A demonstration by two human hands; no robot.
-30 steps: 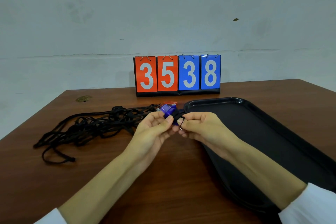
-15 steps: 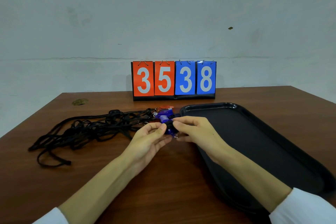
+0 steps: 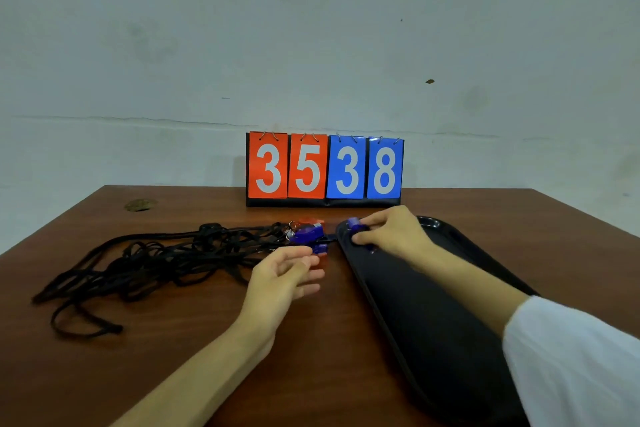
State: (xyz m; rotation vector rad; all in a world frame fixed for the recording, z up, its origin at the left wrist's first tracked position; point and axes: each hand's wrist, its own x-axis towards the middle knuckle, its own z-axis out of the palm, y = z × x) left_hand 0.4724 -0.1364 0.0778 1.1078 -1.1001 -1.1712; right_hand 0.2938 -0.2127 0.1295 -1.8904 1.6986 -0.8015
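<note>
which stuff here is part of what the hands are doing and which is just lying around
In the job: right hand gripping a blue whistle at the far end of the black tray; left hand, open, beside the other whistles; black cords running to them.
Lying about: flip scoreboard reading 3538; small brownish patch on the table.

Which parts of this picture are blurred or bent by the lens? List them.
Head view: motion smears the right hand and the blue whistle it grips over the tray, also the left hand; the scoreboard is sharp; the wide lens splays the table edges; light is soft.
</note>
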